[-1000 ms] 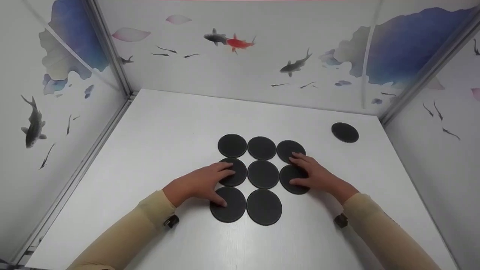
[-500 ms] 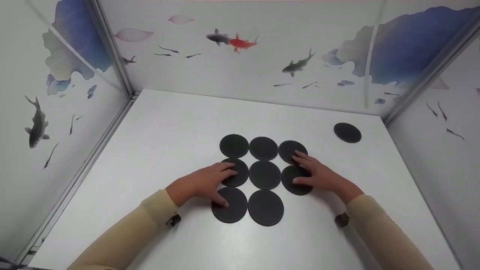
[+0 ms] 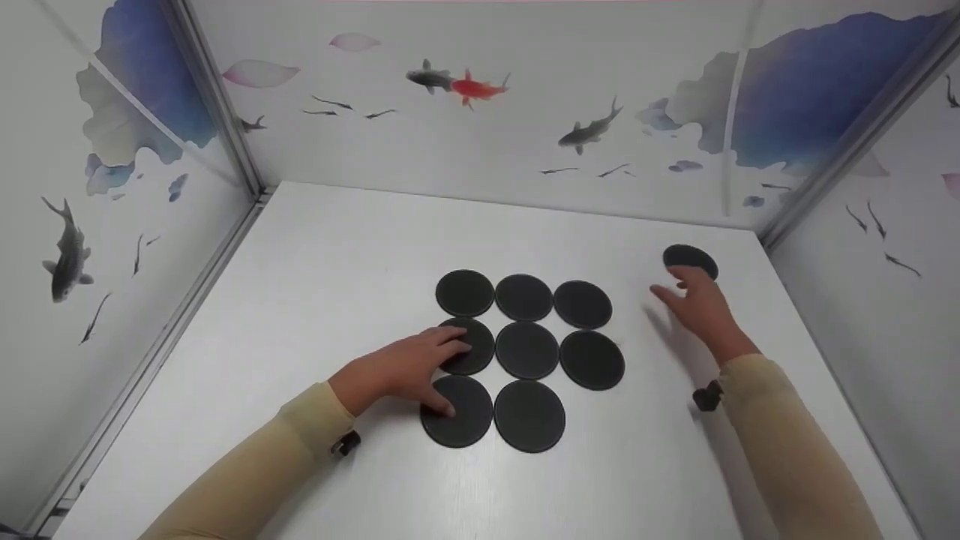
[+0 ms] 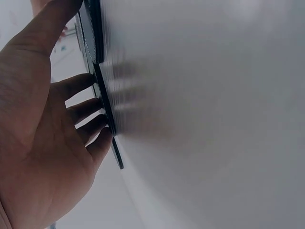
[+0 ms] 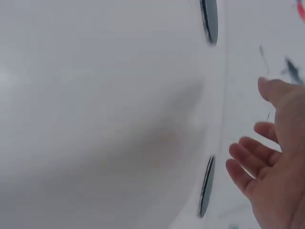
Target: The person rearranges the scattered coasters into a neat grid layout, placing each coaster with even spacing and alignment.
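Note:
Black round coasters with stitched edges lie edge to edge on the white table in the head view, in rows of three, three and two. My left hand rests on the left side, its thumb on the front-left coaster and its fingers on the middle-left coaster. In the left wrist view, the left hand has its fingertips at the coasters' edges. Over at the right, my right hand reaches above the table, its fingers overlapping a lone coaster. The right wrist view shows the right hand with relaxed fingers holding nothing.
The white table is enclosed by a back panel and side panels, printed with fish and blue leaves. Metal posts stand in the corners. Two more coasters, a front-middle one and a right-hand one, lie uncovered.
My right hand has lifted off the right-hand coasters and moved right and away to the lone coaster. The left hand stays on its coasters, which keep their places.

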`<state>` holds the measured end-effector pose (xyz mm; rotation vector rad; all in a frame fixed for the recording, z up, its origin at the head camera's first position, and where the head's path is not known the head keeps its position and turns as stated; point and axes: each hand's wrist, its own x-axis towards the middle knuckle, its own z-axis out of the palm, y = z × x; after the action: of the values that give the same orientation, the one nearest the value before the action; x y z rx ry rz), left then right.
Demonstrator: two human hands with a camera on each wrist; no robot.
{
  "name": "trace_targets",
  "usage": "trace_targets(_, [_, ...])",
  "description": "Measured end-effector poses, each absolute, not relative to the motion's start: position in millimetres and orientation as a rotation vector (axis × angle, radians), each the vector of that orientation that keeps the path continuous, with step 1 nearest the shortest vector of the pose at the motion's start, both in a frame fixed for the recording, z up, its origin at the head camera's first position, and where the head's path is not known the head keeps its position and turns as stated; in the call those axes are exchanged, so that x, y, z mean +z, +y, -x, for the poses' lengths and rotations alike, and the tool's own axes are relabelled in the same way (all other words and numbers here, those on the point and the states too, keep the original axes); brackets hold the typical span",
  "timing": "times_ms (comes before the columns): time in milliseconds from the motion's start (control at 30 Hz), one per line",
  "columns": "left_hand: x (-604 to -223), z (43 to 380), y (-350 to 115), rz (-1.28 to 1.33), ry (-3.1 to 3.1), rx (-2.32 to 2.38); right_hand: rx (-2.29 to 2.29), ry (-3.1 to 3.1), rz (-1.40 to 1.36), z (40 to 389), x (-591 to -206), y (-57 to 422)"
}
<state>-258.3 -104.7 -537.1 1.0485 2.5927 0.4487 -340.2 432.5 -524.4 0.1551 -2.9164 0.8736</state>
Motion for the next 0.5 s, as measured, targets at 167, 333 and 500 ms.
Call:
trace_targets(167, [-533.9, 259.7, -106.3, -1.028, 2.592, 0.461, 0.879, -2.946, 0.045, 367.6, -526.4, 467.1])
trace_targets(333, [-535.0, 259.8, -106.5, -1.023, 2.6, 0.453, 0.932, -2.92, 0.161, 380.1, -534.6, 484.4])
trace_targets(500, [-537.2, 259.8, -105.0, -1.035, 2.596, 0.46, 0.898, -2.91, 0.211, 373.5, -528.1, 471.7])
